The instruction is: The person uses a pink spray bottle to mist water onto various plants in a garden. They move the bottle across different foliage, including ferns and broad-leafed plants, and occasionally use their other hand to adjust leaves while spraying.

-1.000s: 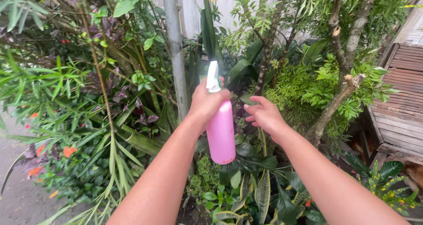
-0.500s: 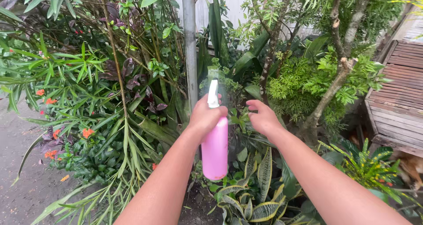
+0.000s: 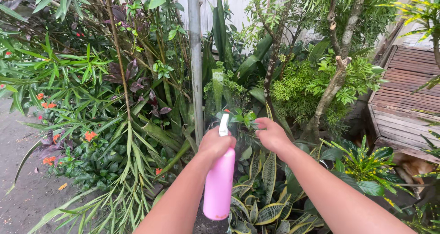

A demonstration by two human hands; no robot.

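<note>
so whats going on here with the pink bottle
A person stands over a dense garden bed. Their left hand grips a pink spray bottle around its neck, white nozzle pointing toward the foliage. The right hand reaches into the small green leaves just ahead. Striped snake plants sit below, beside a grey pole.

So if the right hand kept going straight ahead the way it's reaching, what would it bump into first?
Most likely the small leafy sprig just ahead of the right hand; its fingertips look almost on those leaves. Behind that stands a thin tree trunk, though depth is hard to judge from this view.
</note>
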